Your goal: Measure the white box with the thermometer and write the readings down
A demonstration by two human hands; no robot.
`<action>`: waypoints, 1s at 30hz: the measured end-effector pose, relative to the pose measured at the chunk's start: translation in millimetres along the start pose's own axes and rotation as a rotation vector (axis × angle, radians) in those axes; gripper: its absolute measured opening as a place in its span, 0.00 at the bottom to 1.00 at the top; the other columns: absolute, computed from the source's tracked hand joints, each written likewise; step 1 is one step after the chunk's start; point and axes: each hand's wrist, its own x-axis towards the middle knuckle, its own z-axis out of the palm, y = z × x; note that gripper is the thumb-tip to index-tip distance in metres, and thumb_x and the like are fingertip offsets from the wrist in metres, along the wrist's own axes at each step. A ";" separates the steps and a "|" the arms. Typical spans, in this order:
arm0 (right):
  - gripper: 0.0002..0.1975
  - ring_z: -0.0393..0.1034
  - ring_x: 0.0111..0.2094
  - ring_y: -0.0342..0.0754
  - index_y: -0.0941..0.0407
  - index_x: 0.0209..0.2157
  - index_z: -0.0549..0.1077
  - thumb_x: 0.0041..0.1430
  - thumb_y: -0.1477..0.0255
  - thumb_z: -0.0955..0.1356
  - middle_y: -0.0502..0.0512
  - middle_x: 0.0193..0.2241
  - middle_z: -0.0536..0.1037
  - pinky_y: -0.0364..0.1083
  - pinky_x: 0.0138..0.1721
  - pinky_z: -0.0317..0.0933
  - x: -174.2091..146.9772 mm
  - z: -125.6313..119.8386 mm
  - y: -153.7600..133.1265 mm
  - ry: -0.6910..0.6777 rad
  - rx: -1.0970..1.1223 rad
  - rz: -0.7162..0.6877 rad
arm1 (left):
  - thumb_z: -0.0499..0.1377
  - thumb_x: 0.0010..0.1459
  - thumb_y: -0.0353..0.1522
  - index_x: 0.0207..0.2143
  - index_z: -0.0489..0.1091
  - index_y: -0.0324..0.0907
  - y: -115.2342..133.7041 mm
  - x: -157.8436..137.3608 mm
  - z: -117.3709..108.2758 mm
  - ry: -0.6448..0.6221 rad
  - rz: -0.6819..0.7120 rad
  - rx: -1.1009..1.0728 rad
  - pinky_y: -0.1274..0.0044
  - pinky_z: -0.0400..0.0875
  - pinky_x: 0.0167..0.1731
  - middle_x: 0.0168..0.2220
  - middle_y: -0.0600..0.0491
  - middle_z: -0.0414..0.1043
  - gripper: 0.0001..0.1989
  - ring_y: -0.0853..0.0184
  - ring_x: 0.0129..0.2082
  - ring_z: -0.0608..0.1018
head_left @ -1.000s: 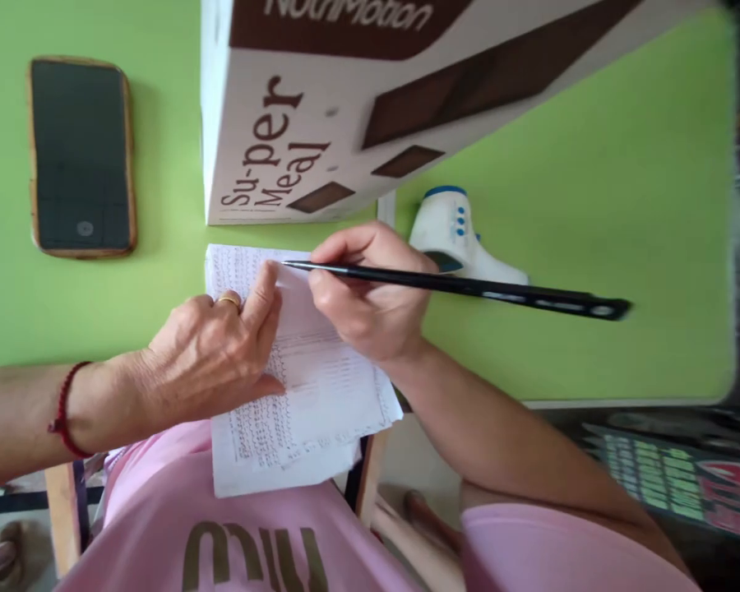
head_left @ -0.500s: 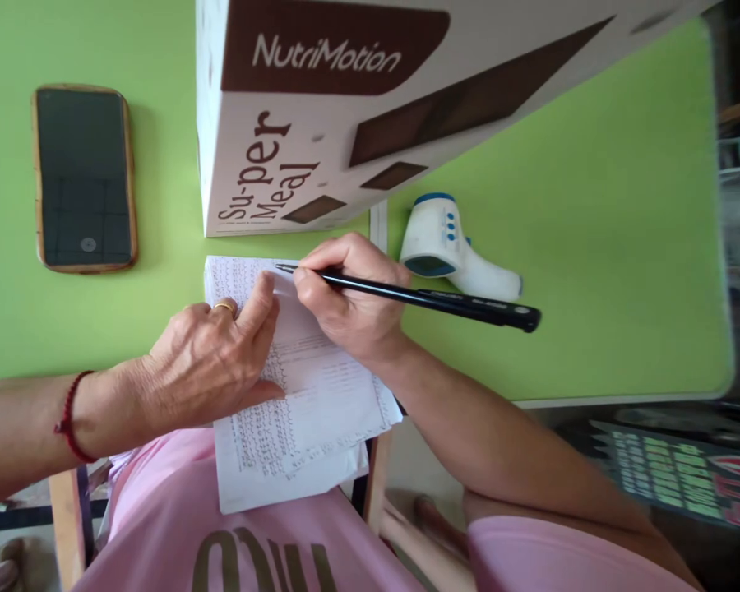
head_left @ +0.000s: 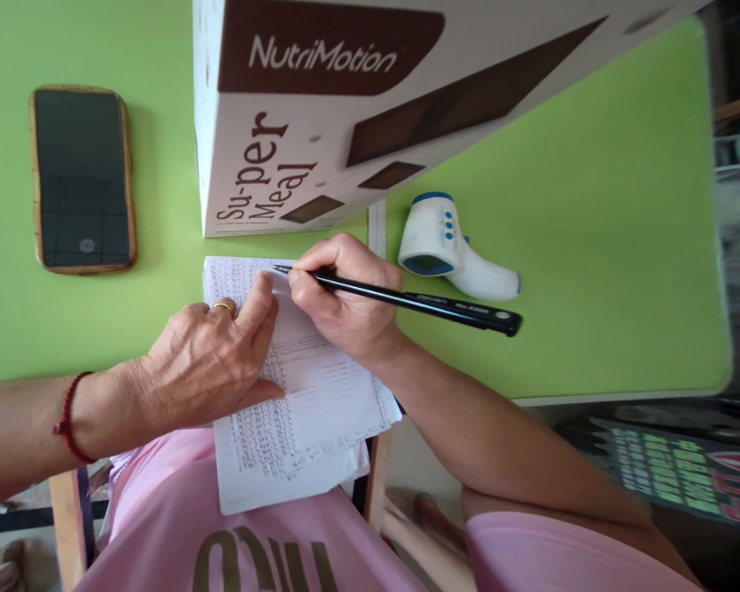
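Observation:
A black pen [head_left: 407, 301] is gripped in my right hand [head_left: 351, 300], tilted, its tip at the upper part of the handwritten paper sheets [head_left: 321, 386]. Whether the tip touches the paper I cannot tell. My left hand [head_left: 213, 353] rests on the sheets with its index finger stretched close to the pen tip and its thumb apart. It holds nothing; a ring and a red cord bracelet show on it. The sheets are covered with rows of small writing and overhang the near table edge. Part of the writing lies hidden under both hands.
A large white and brown box [head_left: 321, 156] stands just beyond the paper. Right of it lies a white and blue infrared thermometer [head_left: 456, 251]. A phone [head_left: 83, 179] in a wooden-edged case lies at the left on the green table [head_left: 598, 247].
My right hand has shifted slightly left, and the pen's back end has swung a little left and nearer to me. My left hand stays in place.

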 end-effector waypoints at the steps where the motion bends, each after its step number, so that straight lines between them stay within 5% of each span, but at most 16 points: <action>1: 0.11 0.66 0.22 0.41 0.52 0.27 0.67 0.62 0.65 0.67 0.44 0.21 0.72 0.42 0.25 0.64 -0.1 -0.1 0.2 -0.001 -0.005 0.008 | 0.58 0.62 0.51 0.61 0.65 0.25 0.0 0.0 -0.2 -0.002 0.000 -0.002 0.70 0.73 0.23 0.65 0.29 0.62 0.40 0.61 0.30 0.80; 30: 0.09 0.66 0.22 0.41 0.52 0.27 0.65 0.61 0.67 0.67 0.44 0.21 0.71 0.44 0.25 0.64 -0.8 0.9 2.0 0.030 -0.006 0.033 | 0.59 0.61 0.51 0.61 0.66 0.29 -0.6 0.0 -0.6 -0.018 -0.014 -0.034 0.70 0.71 0.24 0.65 0.30 0.61 0.38 0.61 0.31 0.79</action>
